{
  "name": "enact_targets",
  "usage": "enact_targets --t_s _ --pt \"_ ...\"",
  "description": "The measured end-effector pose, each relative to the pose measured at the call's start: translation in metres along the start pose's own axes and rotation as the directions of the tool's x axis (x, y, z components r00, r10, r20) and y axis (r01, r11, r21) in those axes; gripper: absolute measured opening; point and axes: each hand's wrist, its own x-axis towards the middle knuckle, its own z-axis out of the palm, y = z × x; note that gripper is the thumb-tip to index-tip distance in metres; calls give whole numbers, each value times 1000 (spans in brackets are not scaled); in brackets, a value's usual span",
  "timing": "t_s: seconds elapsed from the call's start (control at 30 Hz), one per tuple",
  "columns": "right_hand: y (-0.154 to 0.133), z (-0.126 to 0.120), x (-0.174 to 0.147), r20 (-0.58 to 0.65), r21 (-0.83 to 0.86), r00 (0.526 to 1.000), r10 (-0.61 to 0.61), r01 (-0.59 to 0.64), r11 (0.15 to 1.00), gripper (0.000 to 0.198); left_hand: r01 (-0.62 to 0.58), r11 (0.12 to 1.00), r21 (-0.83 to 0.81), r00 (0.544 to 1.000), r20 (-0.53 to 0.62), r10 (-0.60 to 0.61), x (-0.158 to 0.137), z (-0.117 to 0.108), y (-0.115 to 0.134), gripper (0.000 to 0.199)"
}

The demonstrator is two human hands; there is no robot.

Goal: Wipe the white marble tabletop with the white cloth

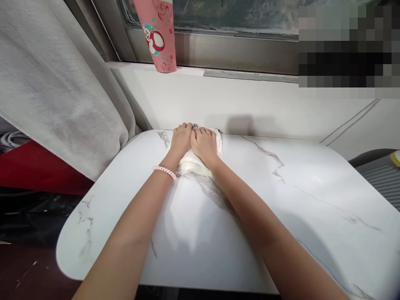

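A white, fluffy cloth (194, 165) lies bunched on the white marble-patterned table (109, 233), close to its far edge by the wall. Side by side, both hands press down on it. My left hand (181, 141) covers the cloth's left part, fingers closed over it and pointing away from me. Against it, my right hand (204, 146) grips the right part with bent fingers. Some of the cloth shows between the wrists and to the right of the right hand; the rest is hidden under the palms. A pink coiled band (165, 171) circles the left wrist.
Behind the table, a pink patterned cup (161, 41) stands on the window ledge (193, 73). A light grey curtain (62, 83) hangs at the left, touching the table's edge. Red fabric (40, 171) lies below it. A grey ribbed object (381, 175) is beside the table at right.
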Motion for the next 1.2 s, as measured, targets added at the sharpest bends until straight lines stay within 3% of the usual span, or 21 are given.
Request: enact_targets --t_s 0.23,0.47,0.73,1.0,1.2 --pt "-5 12 20 -9 -26 1000 28 -28 999 37 -10 1000 -6 1000 27 10 23 8 -18 26" --pt "-10 4 -2 -31 33 999 -11 12 999 36 41 999 23 999 0 -41 -3 1 -8 24" --pt "-44 -12 -73 -25 99 999 -40 42 994 32 57 997 45 998 2 -58 -86 -28 -7 25" --pt "-99 -37 -154 112 132 973 -203 188 973 38 156 975 156 988 -3 -157 -195 -69 -14 28" --pt "-149 -44 -205 155 168 916 -370 344 924 46 246 948 203 969 -48 -242 -277 -96 -43 31"
